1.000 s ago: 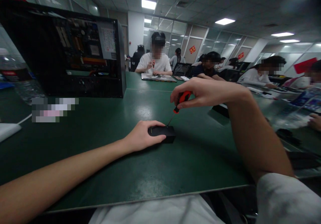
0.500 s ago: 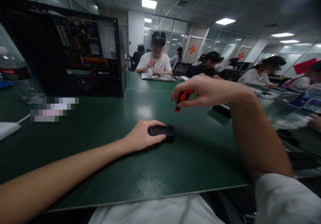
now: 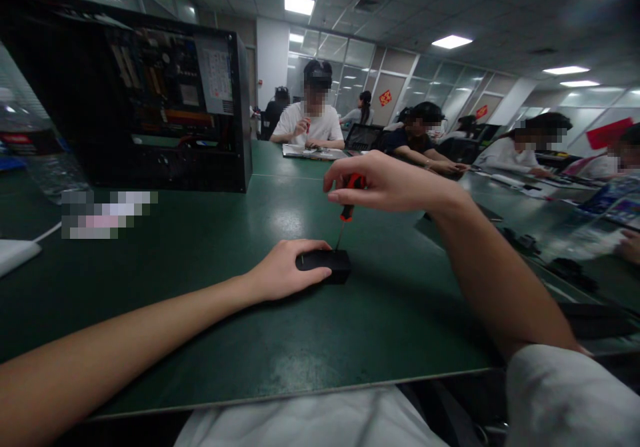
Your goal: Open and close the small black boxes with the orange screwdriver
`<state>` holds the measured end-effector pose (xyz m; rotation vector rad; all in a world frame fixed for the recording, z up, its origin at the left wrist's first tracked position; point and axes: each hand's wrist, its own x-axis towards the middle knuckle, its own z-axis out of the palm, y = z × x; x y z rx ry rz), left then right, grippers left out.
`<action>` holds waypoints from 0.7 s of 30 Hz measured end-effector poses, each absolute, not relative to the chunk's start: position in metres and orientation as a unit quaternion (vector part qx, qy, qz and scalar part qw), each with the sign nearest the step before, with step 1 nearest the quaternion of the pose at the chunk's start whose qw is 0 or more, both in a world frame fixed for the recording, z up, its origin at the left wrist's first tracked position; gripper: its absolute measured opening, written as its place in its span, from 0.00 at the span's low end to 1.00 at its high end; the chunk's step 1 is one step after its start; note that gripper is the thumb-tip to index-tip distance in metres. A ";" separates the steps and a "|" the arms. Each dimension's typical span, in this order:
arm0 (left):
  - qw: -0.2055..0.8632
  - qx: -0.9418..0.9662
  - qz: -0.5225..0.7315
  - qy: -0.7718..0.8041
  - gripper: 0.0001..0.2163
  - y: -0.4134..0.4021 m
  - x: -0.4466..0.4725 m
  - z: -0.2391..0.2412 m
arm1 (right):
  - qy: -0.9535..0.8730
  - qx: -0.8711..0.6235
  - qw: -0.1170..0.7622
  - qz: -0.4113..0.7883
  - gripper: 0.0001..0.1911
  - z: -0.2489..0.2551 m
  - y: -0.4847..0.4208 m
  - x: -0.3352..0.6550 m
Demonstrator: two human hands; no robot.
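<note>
A small black box-shaped device (image 3: 339, 267) lies on the green table top (image 3: 290, 327). My left hand (image 3: 290, 270) grips it from the left, thumb along the near side and fingers along the far side. Above it, my right hand (image 3: 373, 181) is closed round the red and black handle of a screwdriver (image 3: 346, 212). The thin shaft points down, almost upright, and its tip meets the top of the black device near the far edge. What the tip sits in is too small to make out.
An open black computer case (image 3: 200, 113) stands at the back left, beside a plastic bottle (image 3: 47, 147). A white object with a cable (image 3: 20, 257) lies at the left edge. Across the table a person in white (image 3: 320, 123) works. Dark items (image 3: 565, 267) lie at the right.
My right hand has moved left and the screwdriver has gone from leaning right to nearly upright, its tip still on the device. My left hand stays put.
</note>
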<state>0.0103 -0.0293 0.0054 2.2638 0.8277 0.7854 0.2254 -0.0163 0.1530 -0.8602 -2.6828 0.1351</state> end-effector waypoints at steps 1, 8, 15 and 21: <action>0.298 0.853 0.295 0.311 0.17 -0.029 0.010 0.005 | -0.938 -0.297 0.172 0.040 0.13 0.151 -0.015 0.223; 0.302 0.851 0.296 0.311 0.17 -0.030 0.011 0.006 | -0.946 -0.268 0.174 0.056 0.15 0.149 -0.019 0.221; 0.304 0.853 0.294 0.306 0.18 -0.029 0.010 0.005 | -0.940 -0.277 0.180 0.084 0.17 0.148 -0.010 0.226; 0.308 0.850 0.297 0.307 0.18 -0.029 0.009 0.005 | -0.885 -0.383 0.263 -0.027 0.15 0.125 0.018 0.214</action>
